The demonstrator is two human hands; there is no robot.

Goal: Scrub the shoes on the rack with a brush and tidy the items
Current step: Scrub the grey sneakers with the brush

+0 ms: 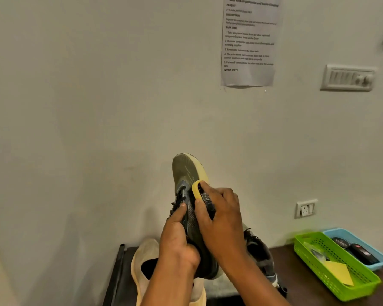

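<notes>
An olive-green sneaker (pixel 186 171) with a pale yellow sole and black laces is held up in front of the wall, toe pointing up. My left hand (pixel 177 237) grips it from the left around the collar, thumb on the laces. My right hand (pixel 221 217) holds a yellow brush (pixel 197 189) with a barcode label against the shoe's right side, near the sole edge. Below, a beige shoe (pixel 142 259) and a dark grey shoe (pixel 261 252) sit on the black shoe rack (pixel 117 272).
A green basket (pixel 332 281) with a yellow cloth and small items stands on the dark surface at the right, with a blue basket (pixel 380 257) of dark objects behind it. On the wall are a paper sheet (pixel 250 40), a switch panel (pixel 347 78) and a socket (pixel 305 208).
</notes>
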